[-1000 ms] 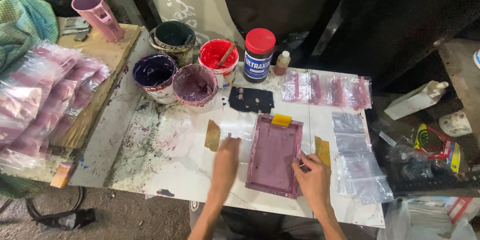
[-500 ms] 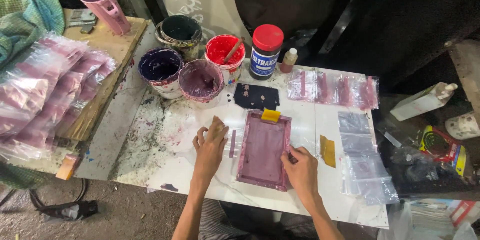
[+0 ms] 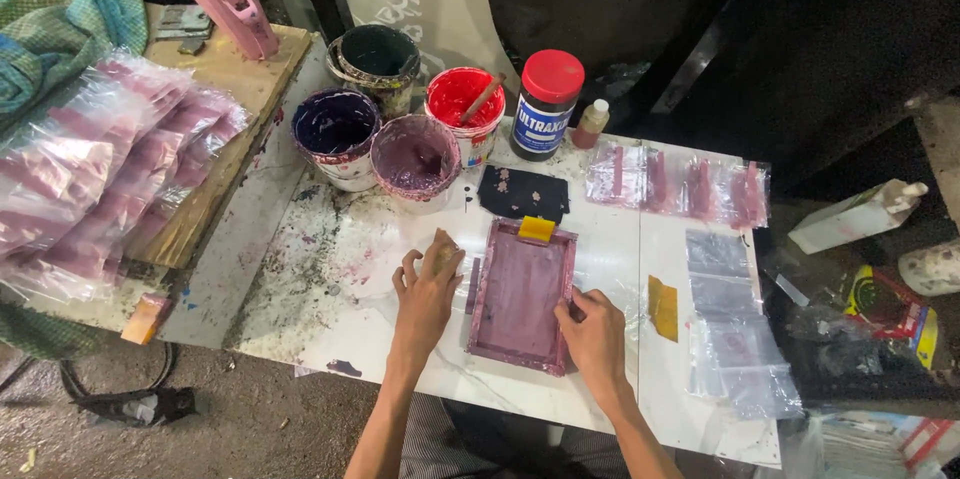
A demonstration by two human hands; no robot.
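A purple-stained rectangular printing frame [image 3: 520,294] lies flat on the white table [image 3: 330,339], with a small yellow block [image 3: 536,229] at its far edge. My left hand [image 3: 428,289] is just left of the frame, fingers closed over a small tan card [image 3: 446,255]. My right hand [image 3: 592,334] grips the frame's near right edge. A clear plastic bag lies partly under the frame. Another yellow card [image 3: 662,307] lies on the table to the right of the frame.
Behind the frame are a dark stained pad [image 3: 522,193], purple paint tubs [image 3: 414,155], a red tub with a stick [image 3: 462,99], a red-lidded jar [image 3: 546,104] and a small bottle. Printed bags [image 3: 690,184] lie far right, clear bags [image 3: 735,339] right, a bag pile [image 3: 100,179] left.
My left hand slid left onto the tan card and closed over it. My right hand moved from beside the yellow card onto the frame's right edge.
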